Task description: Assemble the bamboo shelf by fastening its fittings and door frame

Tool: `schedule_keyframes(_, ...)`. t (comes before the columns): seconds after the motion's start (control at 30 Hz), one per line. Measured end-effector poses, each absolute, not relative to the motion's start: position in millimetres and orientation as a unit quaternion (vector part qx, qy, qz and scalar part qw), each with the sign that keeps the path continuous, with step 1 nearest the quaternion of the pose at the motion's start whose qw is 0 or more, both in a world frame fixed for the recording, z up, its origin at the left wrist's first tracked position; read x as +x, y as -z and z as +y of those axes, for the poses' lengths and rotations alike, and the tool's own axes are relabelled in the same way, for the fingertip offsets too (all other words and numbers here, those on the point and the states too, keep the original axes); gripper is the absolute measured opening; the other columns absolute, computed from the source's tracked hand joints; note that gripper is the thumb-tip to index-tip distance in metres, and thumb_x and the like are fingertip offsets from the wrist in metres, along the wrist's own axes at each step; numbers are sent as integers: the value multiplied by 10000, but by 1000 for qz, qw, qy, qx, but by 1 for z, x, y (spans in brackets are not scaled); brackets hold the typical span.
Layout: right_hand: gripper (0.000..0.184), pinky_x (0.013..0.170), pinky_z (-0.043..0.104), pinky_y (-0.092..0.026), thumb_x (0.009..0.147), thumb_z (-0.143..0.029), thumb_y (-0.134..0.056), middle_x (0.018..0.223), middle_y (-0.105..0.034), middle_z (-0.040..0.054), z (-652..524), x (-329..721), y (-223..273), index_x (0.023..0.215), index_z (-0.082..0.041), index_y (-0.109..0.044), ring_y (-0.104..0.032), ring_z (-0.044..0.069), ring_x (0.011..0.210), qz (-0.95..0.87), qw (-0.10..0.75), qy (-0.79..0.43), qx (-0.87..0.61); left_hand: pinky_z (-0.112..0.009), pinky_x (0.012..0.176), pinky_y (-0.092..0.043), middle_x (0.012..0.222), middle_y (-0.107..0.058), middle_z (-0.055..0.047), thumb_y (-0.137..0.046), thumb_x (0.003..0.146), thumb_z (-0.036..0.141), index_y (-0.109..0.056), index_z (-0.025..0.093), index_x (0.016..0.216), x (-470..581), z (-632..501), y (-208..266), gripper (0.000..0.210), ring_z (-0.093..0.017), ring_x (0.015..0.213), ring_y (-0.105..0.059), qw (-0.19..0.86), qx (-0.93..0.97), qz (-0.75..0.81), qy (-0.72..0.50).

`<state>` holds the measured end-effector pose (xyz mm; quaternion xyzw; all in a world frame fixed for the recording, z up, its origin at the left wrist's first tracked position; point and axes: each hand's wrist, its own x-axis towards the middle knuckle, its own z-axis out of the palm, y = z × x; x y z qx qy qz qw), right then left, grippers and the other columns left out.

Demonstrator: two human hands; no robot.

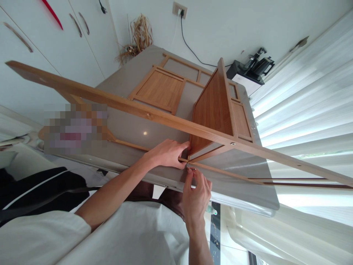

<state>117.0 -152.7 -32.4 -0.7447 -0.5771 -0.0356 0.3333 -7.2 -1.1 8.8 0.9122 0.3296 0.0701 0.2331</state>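
A wooden frame (154,115) stands on edge on the table, its long rail crossing in front of me. An upright wooden panel (213,105) meets it at an angle. My left hand (168,152) is closed around the lower rail (182,160) where the panel's bottom corner meets it, thumb below and fingers above. Just below that joint, my right hand (196,187) pinches a small thin metal piece (188,166) between thumb and fingertips, held against the rail's near side. It is too small to tell its exact kind.
Flat wooden panels (161,88) and frames lie at the back of the grey table (154,127). A blurred person is at the left, behind the frame. A black kettle (263,66) stands on a cabinet beyond the far right corner. White curtains (309,110) hang on the right.
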Motion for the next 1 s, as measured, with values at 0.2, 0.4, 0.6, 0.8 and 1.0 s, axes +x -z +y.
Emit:
schedule_keyframes(0.2,193,826,298,-398,1031,-301,-502,914,-746,12,-152,118,34,1001,-209,-669,-673,168,832,-571,343,21,-745,-322,557,-381,766,-741,25,-671,771,457,-509,251,1035,-7,-1,-9,372,-240,697,-712,235,911,331,-66)
schedule_keyframes(0.4,211,820,297,-397,1035,-320,-497,925,-750,19,-152,119,34,999,-210,-674,-671,167,818,-569,342,15,-748,-320,555,-381,766,-742,26,-675,772,461,-516,247,1035,-7,-1,-9,374,-240,696,-714,236,912,329,-71)
schedule_keyframes(0.6,155,787,282,-396,1018,-316,-539,901,-757,-7,-151,118,33,988,-225,-660,-675,159,790,-556,367,9,-746,-317,550,-373,758,-739,33,-675,775,460,-516,248,1042,-7,-2,-9,377,-236,699,-715,228,913,331,-68)
schedule_keyframes(0.8,166,810,291,-395,1032,-299,-515,908,-749,0,-151,116,36,1000,-214,-655,-683,164,821,-564,355,29,-745,-315,553,-374,759,-740,36,-678,774,460,-515,252,1046,-7,-1,-8,379,-233,694,-714,233,912,331,-69)
schedule_keyframes(1.0,196,805,314,-377,1039,-269,-482,857,-739,24,-149,110,27,1014,-191,-660,-677,184,815,-595,292,80,-745,-319,543,-357,747,-735,39,-686,765,469,-507,250,1009,-7,-1,-8,373,-237,687,-710,233,913,328,-72)
